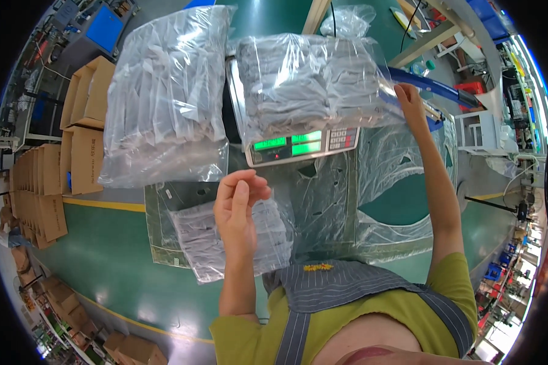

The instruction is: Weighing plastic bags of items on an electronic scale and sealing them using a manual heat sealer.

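A clear plastic bag (298,85) packed with folded grey cloth items lies on a counting scale (304,157) with lit green displays. My right hand (411,104) has its fingers closed on the bag's right edge. My left hand (240,198) is raised in front of the scale, fingers loosely bent and nothing visible in them. To the left of the scale rests a second, larger clear bag (167,85) of the same grey items. A smaller clear bag (204,237) of grey items lies partly behind my left forearm.
Plastic sheeting covers the worktable (323,225). Cardboard boxes (82,158) stand in rows on the left. Behind the scale are a crumpled clear bag (348,21) and a wooden post (315,17). A blue curved bar (432,85) runs beside my right hand. A white stool (478,131) stands at the right.
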Demonstrator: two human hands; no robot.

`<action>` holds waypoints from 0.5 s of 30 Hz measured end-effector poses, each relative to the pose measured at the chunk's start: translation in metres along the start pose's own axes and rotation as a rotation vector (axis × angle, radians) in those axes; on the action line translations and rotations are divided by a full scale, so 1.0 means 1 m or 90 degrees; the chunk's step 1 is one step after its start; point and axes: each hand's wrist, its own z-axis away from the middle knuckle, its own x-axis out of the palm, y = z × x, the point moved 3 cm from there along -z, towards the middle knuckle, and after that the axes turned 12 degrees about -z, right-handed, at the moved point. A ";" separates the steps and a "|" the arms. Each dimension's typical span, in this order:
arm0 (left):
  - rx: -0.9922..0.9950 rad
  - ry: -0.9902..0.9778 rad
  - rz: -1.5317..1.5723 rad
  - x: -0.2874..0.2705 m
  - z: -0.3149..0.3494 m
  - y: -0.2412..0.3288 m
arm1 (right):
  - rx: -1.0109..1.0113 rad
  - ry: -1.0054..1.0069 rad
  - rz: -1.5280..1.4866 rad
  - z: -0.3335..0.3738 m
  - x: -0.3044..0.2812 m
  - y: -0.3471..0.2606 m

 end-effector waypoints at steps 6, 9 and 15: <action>-0.044 -0.041 0.011 0.007 -0.014 -0.018 | 0.443 -0.292 -0.352 0.028 0.003 0.011; -0.021 -0.060 0.025 0.008 -0.015 -0.010 | 0.445 -0.227 -0.202 0.035 0.002 -0.003; -0.062 -0.060 -0.046 -0.004 0.003 -0.005 | 0.595 -0.372 -0.610 0.041 0.013 0.009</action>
